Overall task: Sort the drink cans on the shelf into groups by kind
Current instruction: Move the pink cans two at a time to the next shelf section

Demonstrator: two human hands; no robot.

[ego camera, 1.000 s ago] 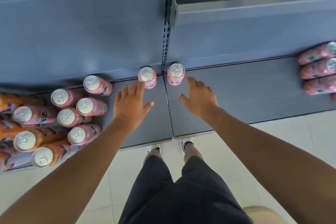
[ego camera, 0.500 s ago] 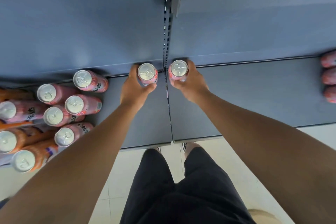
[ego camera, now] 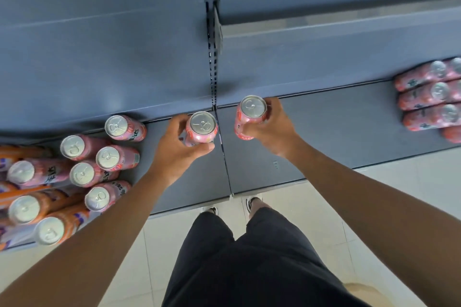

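Grey metal shelf [ego camera: 349, 132] above pale tiled floor [ego camera: 411, 174].

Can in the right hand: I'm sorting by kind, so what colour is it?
Pink can with a silver top, clearest in the head view.

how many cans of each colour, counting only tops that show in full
pink cans at left: 6
held pink cans: 2
pink cans at right: 3
orange cans: 2
total: 13
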